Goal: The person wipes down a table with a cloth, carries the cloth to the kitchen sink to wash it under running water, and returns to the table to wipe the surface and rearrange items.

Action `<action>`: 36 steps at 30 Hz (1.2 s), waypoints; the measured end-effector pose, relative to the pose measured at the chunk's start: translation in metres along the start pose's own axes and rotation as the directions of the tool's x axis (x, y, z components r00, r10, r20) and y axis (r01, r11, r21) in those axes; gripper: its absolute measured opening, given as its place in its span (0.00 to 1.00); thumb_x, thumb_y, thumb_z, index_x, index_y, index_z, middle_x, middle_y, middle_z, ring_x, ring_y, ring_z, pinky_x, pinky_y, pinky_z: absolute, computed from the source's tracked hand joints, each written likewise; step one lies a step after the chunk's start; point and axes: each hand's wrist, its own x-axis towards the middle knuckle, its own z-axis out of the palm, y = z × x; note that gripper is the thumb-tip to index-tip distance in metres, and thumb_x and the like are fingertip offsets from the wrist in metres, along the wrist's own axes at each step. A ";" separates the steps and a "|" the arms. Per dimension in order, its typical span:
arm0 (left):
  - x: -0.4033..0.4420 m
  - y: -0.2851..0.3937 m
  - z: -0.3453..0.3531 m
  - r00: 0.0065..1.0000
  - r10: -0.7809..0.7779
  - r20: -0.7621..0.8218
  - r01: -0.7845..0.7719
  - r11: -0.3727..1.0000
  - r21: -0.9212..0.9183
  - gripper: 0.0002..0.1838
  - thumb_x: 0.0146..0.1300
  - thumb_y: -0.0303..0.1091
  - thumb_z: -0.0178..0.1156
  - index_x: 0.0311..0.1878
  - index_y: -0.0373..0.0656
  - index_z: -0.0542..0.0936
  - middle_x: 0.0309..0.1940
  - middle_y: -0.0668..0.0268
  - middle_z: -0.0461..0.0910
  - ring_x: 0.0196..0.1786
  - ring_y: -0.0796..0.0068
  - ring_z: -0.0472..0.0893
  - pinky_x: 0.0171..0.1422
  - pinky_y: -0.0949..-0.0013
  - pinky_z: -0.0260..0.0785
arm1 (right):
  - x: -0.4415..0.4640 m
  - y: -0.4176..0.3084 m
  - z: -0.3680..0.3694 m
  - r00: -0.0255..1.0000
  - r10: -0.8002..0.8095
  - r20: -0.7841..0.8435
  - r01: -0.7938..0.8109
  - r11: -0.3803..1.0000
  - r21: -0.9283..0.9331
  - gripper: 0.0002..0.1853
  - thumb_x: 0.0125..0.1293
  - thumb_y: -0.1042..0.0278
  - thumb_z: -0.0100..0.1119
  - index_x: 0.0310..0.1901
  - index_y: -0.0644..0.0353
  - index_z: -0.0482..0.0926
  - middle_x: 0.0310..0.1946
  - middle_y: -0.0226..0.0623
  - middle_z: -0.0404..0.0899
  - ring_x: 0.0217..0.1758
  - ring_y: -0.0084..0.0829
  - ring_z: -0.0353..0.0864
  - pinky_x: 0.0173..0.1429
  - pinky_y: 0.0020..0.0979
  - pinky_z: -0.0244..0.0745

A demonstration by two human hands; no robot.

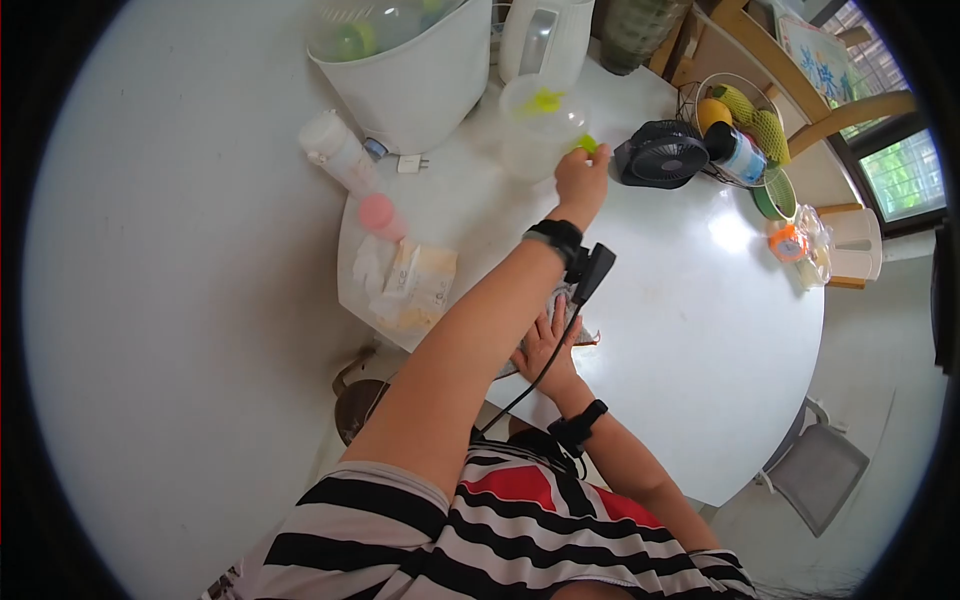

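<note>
My left hand (582, 182) reaches far across the table, its fingers closed at a yellow-green part on the side of a translucent plastic container (520, 150). The container also shows a yellow-green patch near its top and stands beside a white kettle (560, 45). Nearer my body, my right hand (548, 345) lies flat with fingers spread, pressing on a grey cloth (562, 296) near the table edge. Most of that cloth is hidden under the hand and my left forearm. Both wrists wear black bands, and a black cable hangs from the left one.
A white bin (420, 85), a white bottle (340, 150), a pink-capped bottle (380, 215) and a tissue pack (425, 280) stand left on the white table (690, 370). A black fan (662, 155), fruit basket (735, 100) and orange tape roll (788, 242) are right.
</note>
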 end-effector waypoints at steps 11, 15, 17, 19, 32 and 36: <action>-0.031 0.018 -0.039 0.976 0.025 0.217 0.002 0.992 -0.123 0.23 0.66 0.51 0.60 0.36 0.35 0.80 0.38 0.48 0.83 0.44 0.45 0.82 0.50 0.50 0.73 | -0.023 -0.042 0.017 0.995 -0.071 -0.067 0.068 0.997 -0.038 0.41 0.62 0.45 0.61 0.71 0.61 0.63 0.77 0.50 0.50 0.79 0.65 0.40 0.67 0.77 0.41; -0.035 0.008 -0.092 0.996 -0.020 0.084 0.016 0.999 0.040 0.20 0.60 0.48 0.64 0.41 0.37 0.81 0.43 0.49 0.83 0.49 0.49 0.82 0.54 0.52 0.73 | -0.027 -0.041 0.011 0.999 0.003 -0.046 -0.005 0.999 -0.043 0.42 0.63 0.44 0.60 0.71 0.65 0.62 0.78 0.50 0.47 0.79 0.65 0.39 0.67 0.77 0.38; -0.021 -0.022 -0.122 0.999 -0.015 -0.041 0.023 0.981 0.193 0.18 0.58 0.43 0.67 0.44 0.38 0.80 0.43 0.53 0.81 0.52 0.53 0.79 0.58 0.55 0.71 | -0.025 -0.034 0.008 0.999 0.005 -0.033 -0.006 0.999 -0.039 0.45 0.64 0.40 0.58 0.74 0.65 0.57 0.79 0.50 0.43 0.80 0.64 0.37 0.68 0.77 0.35; -0.017 -0.030 -0.153 0.967 -0.182 -0.179 0.228 0.930 0.289 0.28 0.55 0.35 0.68 0.56 0.32 0.70 0.63 0.44 0.64 0.65 0.46 0.66 0.65 0.50 0.64 | -0.023 -0.032 0.003 0.999 0.000 -0.037 0.000 1.000 -0.008 0.46 0.65 0.39 0.57 0.74 0.64 0.56 0.79 0.50 0.43 0.80 0.63 0.36 0.68 0.77 0.34; 0.038 -0.127 -0.172 0.725 -0.190 -0.662 0.612 0.620 0.492 0.33 0.58 0.33 0.63 0.65 0.36 0.63 0.62 0.54 0.67 0.62 0.57 0.66 0.61 0.55 0.60 | -0.020 -0.030 0.012 0.999 0.006 -0.034 -0.006 1.000 0.002 0.47 0.66 0.36 0.55 0.75 0.63 0.55 0.80 0.48 0.42 0.81 0.62 0.35 0.70 0.75 0.28; 0.022 -0.134 -0.196 0.750 -0.241 -0.616 0.626 0.558 0.544 0.29 0.61 0.48 0.63 0.57 0.37 0.69 0.56 0.56 0.71 0.63 0.54 0.68 0.60 0.47 0.64 | -0.030 -0.039 0.009 0.999 -0.007 0.049 0.007 1.000 0.013 0.46 0.66 0.37 0.54 0.75 0.64 0.54 0.80 0.48 0.41 0.81 0.61 0.34 0.70 0.74 0.29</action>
